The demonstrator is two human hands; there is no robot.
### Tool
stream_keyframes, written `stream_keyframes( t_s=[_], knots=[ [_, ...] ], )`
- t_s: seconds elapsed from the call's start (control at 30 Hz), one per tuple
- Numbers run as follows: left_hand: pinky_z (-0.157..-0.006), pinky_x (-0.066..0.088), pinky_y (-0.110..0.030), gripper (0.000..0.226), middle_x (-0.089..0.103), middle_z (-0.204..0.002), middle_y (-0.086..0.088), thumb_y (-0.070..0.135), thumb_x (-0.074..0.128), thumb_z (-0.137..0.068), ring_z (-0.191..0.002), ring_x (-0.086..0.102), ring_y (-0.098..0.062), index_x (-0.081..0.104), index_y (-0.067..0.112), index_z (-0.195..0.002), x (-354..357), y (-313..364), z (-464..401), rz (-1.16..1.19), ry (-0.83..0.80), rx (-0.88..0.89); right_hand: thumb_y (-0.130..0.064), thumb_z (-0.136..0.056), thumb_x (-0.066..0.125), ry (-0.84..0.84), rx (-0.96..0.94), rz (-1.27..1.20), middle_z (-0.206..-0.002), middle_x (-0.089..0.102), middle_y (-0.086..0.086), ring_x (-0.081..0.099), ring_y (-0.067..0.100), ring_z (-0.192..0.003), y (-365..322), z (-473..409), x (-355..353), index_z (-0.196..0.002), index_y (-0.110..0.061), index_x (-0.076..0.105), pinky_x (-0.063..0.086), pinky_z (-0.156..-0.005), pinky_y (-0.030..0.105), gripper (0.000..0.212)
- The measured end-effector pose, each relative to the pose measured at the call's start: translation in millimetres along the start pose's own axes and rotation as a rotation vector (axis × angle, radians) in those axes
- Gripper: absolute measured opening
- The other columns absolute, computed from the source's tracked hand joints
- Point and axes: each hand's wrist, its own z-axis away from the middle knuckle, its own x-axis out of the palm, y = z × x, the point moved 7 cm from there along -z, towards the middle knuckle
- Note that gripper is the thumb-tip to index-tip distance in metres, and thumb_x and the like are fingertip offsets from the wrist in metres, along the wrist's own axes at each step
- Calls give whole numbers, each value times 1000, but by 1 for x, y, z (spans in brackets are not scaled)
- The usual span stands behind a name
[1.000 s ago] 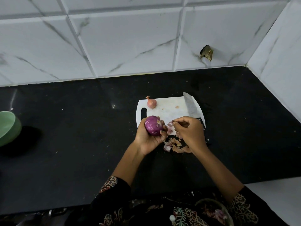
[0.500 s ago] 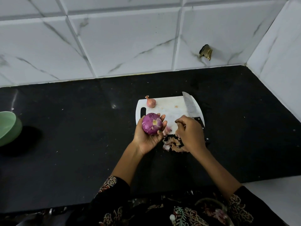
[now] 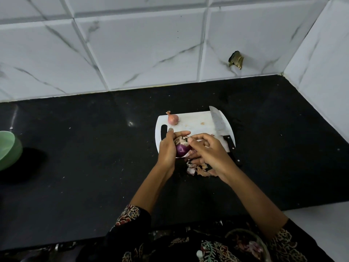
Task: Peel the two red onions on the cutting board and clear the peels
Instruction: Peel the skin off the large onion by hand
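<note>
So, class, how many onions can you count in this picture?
2: a small unpeeled onion at the cutting board's far left corner, and a purple onion held in the left hand.

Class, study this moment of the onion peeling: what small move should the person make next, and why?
Probably pull the last skin off with the right hand: its fingertips meet the purple onion gripped by the left hand, pale skin still shows at its top, and the small onion waits unpeeled.

- Black sleeves reaching about to the elbows, forearms bare below them
- Cuffs edged with a patterned band in rust, cream and black floral motifs
- Black garment front with pale leaf and flower print
- Hands bare
</note>
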Motion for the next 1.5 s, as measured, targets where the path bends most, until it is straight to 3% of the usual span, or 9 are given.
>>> stream_keyframes(
  t_s=[0.1,0.2,0.33,0.43,0.5,0.7,0.83,1.07,1.5],
  knots=[
    [-70,51,-18,57,72,-89,1,38,19,-104,-85,69,-12,71,19,-95,4,10,2,-70,-25,98,-28,-85,67,-15,18,-111,-106,62,13,71,25,-80,4,1,4,-110,-21,56,59,-71,34,29],
    [-84,53,-30,51,64,-101,-2,37,19,-103,-98,63,-19,68,23,-100,8,14,4,45,-43,114,-14,-85,68,-7,22,-213,-107,62,14,71,29,-80,4,0,2,-115,-17,55,59,-77,40,33],
    [-86,52,-35,37,61,-111,-7,36,34,-101,-101,60,-18,64,17,-108,4,12,-1,302,-37,14,0,-84,64,-16,38,-387,-106,63,15,70,28,-83,4,0,-1,-120,-8,55,59,-75,37,38],
    [-99,46,-40,41,59,-128,-14,39,44,-96,-122,54,-28,62,12,-122,3,4,-2,255,-104,-65,3,-84,63,-34,5,-486,-108,63,15,70,27,-87,5,-1,-1,-116,-10,57,59,-74,34,35],
    [-92,50,-36,50,65,-121,-13,46,36,-98,-113,60,-24,61,11,-123,7,-4,4,169,-150,-165,3,-83,63,-52,-17,-517,-109,63,15,69,26,-90,7,-2,1,-113,-12,58,59,-74,33,34],
    [-84,57,-39,58,73,-100,-11,53,26,-100,-94,70,-20,64,10,-108,9,-11,11,87,-144,-203,-16,-81,71,9,-151,-35,-110,63,1,67,17,-94,8,-3,-4,-116,-26,57,58,-74,31,39],
    [-70,58,-30,51,73,-101,-9,49,29,-101,-91,71,-19,65,13,-105,5,-10,8,54,-107,-172,-25,-79,73,147,-315,285,-105,55,-10,58,4,-85,-4,0,-10,-113,-26,61,49,-70,11,36],
    [-68,57,-28,47,74,-97,-6,44,32,-102,-86,71,-15,65,12,-108,10,-8,8,3,-107,-119,-20,-81,71,277,-570,467,-94,62,-7,59,4,-84,-30,7,-5,-100,-14,69,48,-72,14,19],
    [-64,55,-28,46,74,-87,-7,42,31,-102,-79,70,-15,66,12,-99,4,-12,4,-55,-105,-116,-9,-76,72,245,-603,524,-80,66,-2,60,1,-69,-39,3,-3,-86,-8,70,47,-63,11,10]
  ],
)
